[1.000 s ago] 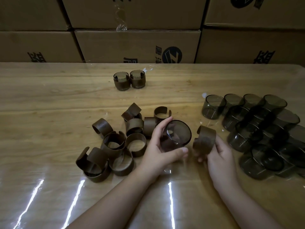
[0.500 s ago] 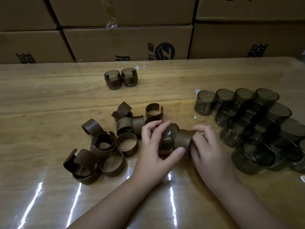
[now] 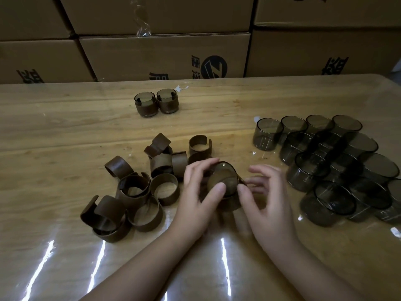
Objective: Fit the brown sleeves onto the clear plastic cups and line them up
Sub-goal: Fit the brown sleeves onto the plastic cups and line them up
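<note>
Sleeve being fitted onto a light cup (image 3: 224, 186)

It is being pinched by the left hand (image 3: 198, 192); the right hand (image 3: 263, 192), spread, is steadying the thin, slippery wall.

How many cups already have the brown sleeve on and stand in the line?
2: left finished cup and right finished cup, touching, at the far middle of the table. None seem hidden.

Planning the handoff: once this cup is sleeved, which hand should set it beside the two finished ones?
Left, probably. The left hand already grips the clear plastic cup with its brown sleeve, and the two finished sleeved cups stand far-left of it. The right hand shows open fingers, only touching the sleeve edge.
</note>
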Motion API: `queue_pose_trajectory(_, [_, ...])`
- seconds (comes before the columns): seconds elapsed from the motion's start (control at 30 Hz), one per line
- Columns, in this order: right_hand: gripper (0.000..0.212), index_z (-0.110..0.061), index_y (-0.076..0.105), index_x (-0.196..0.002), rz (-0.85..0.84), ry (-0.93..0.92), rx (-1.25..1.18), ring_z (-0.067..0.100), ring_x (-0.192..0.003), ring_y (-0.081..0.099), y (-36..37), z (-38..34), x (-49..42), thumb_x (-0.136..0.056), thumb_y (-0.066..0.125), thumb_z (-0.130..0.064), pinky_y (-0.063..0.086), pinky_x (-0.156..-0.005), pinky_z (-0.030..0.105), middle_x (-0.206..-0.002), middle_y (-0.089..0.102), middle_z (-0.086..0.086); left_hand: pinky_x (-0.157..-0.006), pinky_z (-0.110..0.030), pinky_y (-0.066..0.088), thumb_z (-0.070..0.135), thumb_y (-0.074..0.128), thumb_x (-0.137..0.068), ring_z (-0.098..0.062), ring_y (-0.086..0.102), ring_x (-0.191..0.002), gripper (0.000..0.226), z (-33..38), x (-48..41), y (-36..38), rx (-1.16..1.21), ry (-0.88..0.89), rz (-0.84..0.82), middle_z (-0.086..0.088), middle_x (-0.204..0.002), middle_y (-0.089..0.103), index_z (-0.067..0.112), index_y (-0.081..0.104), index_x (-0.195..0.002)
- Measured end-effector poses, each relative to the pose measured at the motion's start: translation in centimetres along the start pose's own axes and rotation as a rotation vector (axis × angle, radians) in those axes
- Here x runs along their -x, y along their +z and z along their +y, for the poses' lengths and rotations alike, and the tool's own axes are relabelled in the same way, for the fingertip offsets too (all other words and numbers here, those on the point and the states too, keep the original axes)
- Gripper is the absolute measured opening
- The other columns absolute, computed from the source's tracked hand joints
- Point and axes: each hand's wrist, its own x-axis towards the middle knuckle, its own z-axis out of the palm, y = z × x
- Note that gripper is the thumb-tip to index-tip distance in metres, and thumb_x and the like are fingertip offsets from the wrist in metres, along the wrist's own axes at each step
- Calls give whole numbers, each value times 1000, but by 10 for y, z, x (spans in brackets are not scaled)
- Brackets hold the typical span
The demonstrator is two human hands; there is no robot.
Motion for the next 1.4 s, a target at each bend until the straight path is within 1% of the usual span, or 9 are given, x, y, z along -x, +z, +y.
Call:
queue_pose_trajectory(0.07, [44, -39, 44, -118, -120, 211, -122, -8, -100, 57, 3, 0, 1, -77, 48, -53, 42, -79, 4, -115, 55, -10, -90, -6, 37, 54, 48, -78, 8, 49, -112, 46, -1, -1, -1, 48, -19, -16, 1, -124, 46, 36, 50, -120])
queue_pose_trajectory(0.13, [49, -40, 45, -121, -227, 282, -201, -14, -100, 56, 2, 1, 1, -75, 44, -60, 39, -79, 0, -109, 63, -18, -92, -11, 39, 65, 50, -77, 3, 50, -114, 50, -2, -2, -2, 93, -33, -18, 4, -123, 47, 36, 51, -118])
queue_pose_trajectory(0.2, [54, -33, 49, -125, -283, 274, -239, -12, -104, 56, 1, 4, 1, -78, 42, -59, 39, -82, 2, -113, 64, -24, -94, -12, 38, 77, 44, -78, 0, 49, -116, 59, -3, -2, -2, 91, -12, -23, 2, -122, 47, 34, 52, -117])
queue_pose_trajectory(0.33, [59, -23, 53, -128, -292, 275, -295, -3, -114, 56, 1, 7, 2, -81, 41, -57, 40, -89, 9, -119, 64, -16, -97, -9, 34, 74, 37, -86, 1, 45, -119, 55, -2, -2, -1, 59, 37, -61, -5, -122, 45, 30, 53, -115])
queue_pose_trajectory(0.5, [44, -29, 59, -119, -246, 217, -254, 5, -112, 59, 1, 9, 2, -87, 39, -51, 44, -90, 16, -113, 66, -15, -100, -12, 32, 72, 35, -87, -2, 45, -119, 56, 0, -2, -1, 43, 60, -72, -7, -121, 46, 27, 53, -114])
queue_pose_trajectory(0.63, [31, -40, 60, -112, -214, 152, -220, 1, -107, 60, 1, 11, 2, -93, 36, -43, 42, -86, 10, -111, 66, -21, -99, -16, 35, 66, 38, -90, -7, 46, -119, 54, 3, 2, -1, 42, 74, -88, -6, -122, 47, 23, 50, -119])
queue_pose_trajectory(0.83, [35, -57, 56, -113, -189, 78, -140, -4, -105, 59, 1, 13, 1, -97, 31, -38, 41, -85, 8, -110, 65, -26, -94, -12, 39, 54, 50, -85, 4, 49, -115, 62, 3, 4, 0, 117, 18, -77, 1, -126, 47, 24, 30, -136])
queue_pose_trajectory(1.07, [36, -40, 54, -119, -155, 21, -24, -3, -104, 60, -1, 15, 3, -98, 26, -33, 44, -85, 11, -109, 65, -22, -97, -14, 37, 42, 43, -87, -3, 48, -118, 47, 5, 5, 0, 56, 70, -51, -6, -127, 46, 30, 36, -132])
queue_pose_trajectory(1.4, [41, -24, 57, -120, -97, -33, 49, -10, -101, 57, 1, 13, 4, -97, 23, -28, 42, -84, 7, -106, 60, -23, -100, -14, 33, 35, 38, -90, -5, 44, -119, 43, 7, 5, 4, -57, 143, -13, -9, -124, 45, 10, 48, -125])
